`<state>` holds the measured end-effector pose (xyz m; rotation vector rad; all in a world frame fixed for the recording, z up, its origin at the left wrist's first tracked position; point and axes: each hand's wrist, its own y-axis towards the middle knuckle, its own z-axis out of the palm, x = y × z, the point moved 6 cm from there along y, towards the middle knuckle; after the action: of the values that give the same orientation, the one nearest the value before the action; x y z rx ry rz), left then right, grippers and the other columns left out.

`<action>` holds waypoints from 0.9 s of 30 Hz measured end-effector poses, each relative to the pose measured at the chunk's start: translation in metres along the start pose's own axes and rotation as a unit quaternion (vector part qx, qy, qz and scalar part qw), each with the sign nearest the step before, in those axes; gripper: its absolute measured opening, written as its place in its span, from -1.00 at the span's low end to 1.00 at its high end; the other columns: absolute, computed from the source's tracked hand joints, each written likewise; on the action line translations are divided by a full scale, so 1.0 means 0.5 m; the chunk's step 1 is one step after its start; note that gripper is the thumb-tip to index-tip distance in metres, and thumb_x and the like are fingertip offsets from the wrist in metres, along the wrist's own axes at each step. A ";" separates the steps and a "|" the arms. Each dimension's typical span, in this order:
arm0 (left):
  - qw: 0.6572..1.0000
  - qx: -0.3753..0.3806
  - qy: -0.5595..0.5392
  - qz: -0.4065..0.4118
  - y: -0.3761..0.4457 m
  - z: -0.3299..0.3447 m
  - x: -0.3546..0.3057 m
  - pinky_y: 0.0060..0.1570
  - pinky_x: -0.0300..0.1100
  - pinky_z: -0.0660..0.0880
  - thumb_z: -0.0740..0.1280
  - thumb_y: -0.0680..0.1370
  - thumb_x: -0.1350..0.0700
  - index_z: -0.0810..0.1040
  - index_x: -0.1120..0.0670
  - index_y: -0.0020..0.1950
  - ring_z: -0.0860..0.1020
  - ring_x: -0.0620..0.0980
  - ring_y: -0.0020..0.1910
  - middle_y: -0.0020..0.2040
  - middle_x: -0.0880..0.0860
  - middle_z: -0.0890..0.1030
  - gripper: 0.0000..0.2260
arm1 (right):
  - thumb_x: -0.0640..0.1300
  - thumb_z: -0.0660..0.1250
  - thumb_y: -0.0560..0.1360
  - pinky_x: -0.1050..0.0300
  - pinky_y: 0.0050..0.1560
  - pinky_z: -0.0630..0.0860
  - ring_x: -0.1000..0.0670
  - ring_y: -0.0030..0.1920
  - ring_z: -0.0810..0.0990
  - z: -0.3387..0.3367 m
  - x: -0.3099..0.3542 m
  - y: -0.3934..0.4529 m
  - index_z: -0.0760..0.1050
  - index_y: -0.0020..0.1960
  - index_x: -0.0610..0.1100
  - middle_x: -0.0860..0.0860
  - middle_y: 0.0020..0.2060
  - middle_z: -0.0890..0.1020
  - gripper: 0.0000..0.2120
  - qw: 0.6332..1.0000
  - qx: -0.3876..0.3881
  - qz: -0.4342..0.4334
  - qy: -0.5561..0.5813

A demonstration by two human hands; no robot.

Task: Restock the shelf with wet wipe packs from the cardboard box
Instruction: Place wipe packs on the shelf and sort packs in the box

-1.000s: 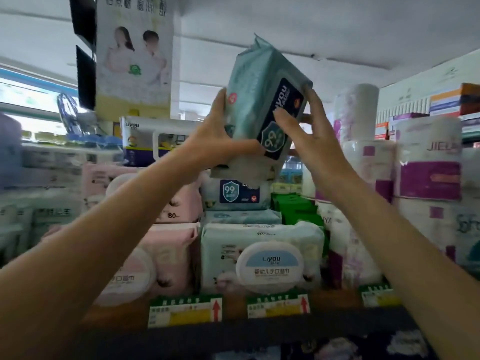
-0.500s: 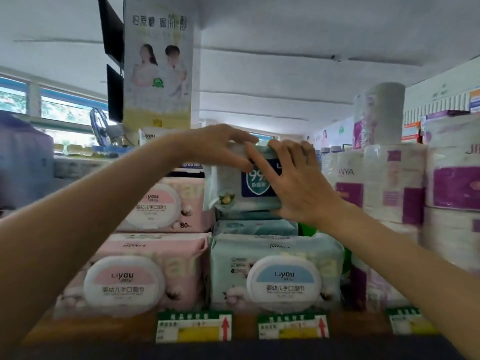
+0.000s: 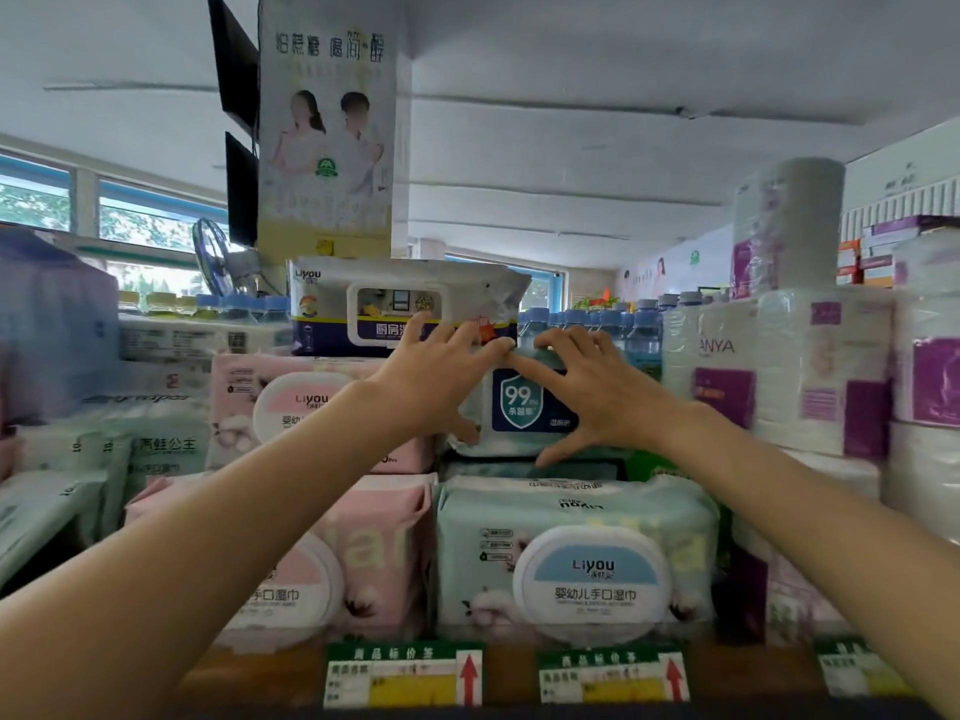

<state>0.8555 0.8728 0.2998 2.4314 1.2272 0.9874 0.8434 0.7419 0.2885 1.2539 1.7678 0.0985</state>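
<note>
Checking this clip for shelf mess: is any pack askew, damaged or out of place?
Nothing stands out. The teal wet wipe pack with the 99 shield label sits level on the teal stack, both hands on it.

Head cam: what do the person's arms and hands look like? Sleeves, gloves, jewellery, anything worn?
Both forearms are bare as far as the frame shows; no sleeve cuff is in view. The left hand and right hand are bare too: no gloves, and no rings, watch or bracelet visible on the fingers or wrists. Nails look short and unpainted. No markings or tape on either arm.
</note>
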 end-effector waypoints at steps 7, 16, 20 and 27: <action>0.999 -0.024 -0.005 -0.031 -0.026 0.000 -0.014 0.44 0.14 0.08 0.38 0.42 -0.15 -0.03 -0.01 0.49 0.20 0.17 0.43 0.42 0.16 0.19 -0.19 | 0.40 0.26 0.31 -0.09 0.42 0.09 -0.15 0.42 0.11 -0.008 0.005 -0.014 -0.31 0.43 0.18 -0.12 0.44 0.12 -0.03 0.997 0.061 0.000 0.052; 0.996 -0.044 -0.019 -0.071 -0.042 -0.003 -0.010 0.47 0.09 -0.06 0.35 0.48 -0.05 0.09 0.10 0.46 0.22 0.09 0.44 0.42 0.11 0.24 -0.33 | 0.14 0.37 0.41 -0.05 0.34 0.31 -0.12 0.33 0.28 -0.039 0.028 -0.004 -0.20 0.52 0.11 -0.12 0.36 0.24 -0.07 0.997 0.077 0.006 0.027; 0.993 -0.107 -0.051 -0.019 -0.079 -0.029 -0.012 0.46 0.15 -0.05 0.29 0.52 0.04 0.16 0.08 0.43 0.23 0.13 0.42 0.41 0.12 0.26 -0.46 | 0.01 0.35 0.47 0.03 0.32 0.37 -0.07 0.28 0.36 -0.111 0.000 -0.041 0.03 0.52 0.01 -0.10 0.32 0.30 -0.26 0.982 0.034 0.132 0.133; 0.915 -0.199 -0.285 0.205 -0.198 -0.134 -0.220 0.25 0.01 0.25 0.21 0.52 0.10 0.29 0.08 0.38 0.35 0.12 0.28 0.30 0.10 0.35 -0.58 | -0.13 0.28 0.51 -0.06 0.22 0.35 -0.15 0.25 0.37 -0.281 0.027 -0.276 0.31 0.37 -0.16 -0.17 0.24 0.36 -0.55 0.941 -0.049 0.318 0.100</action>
<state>0.7039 0.8422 0.2507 2.4105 0.2945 0.4736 0.6461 0.7460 0.2848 1.7449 1.4317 0.6971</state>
